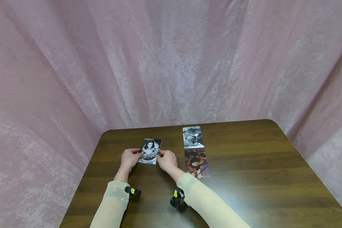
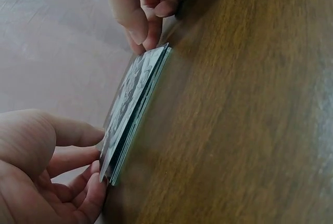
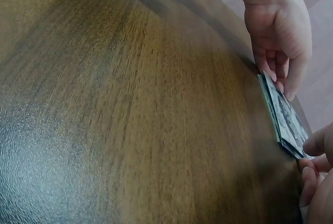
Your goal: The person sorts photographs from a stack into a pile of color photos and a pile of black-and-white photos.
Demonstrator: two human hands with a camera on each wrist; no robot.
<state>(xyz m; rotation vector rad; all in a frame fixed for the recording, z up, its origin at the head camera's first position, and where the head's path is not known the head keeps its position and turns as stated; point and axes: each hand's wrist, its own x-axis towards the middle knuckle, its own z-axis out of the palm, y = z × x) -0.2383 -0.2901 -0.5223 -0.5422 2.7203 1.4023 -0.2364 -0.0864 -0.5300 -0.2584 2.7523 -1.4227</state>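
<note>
A small stack of photo cards [image 1: 149, 150] lies on the left part of the table, a black-and-white portrait of a dark-haired figure on top. My left hand [image 1: 129, 157] pinches its left edge, thumb over the face of the top card. At the opposite edge, my right hand [image 1: 167, 161] pinches the lower right side between thumb and fingers. Seen edge-on in the left wrist view, the top card [image 2: 130, 99] stands slightly apart from the cards below it [image 2: 140, 117]. In the right wrist view both hands meet the stack [image 3: 286, 120] at opposite ends.
Right of the stack lie a black-and-white picture card [image 1: 193, 137] and, directly below it, a colour picture card [image 1: 196, 162]. The brown wooden table [image 1: 253, 164] has a rounded far corner. A pink curtain [image 1: 171, 63] hangs behind it. Black wrist cameras [image 1: 175, 199] sit on both sleeves.
</note>
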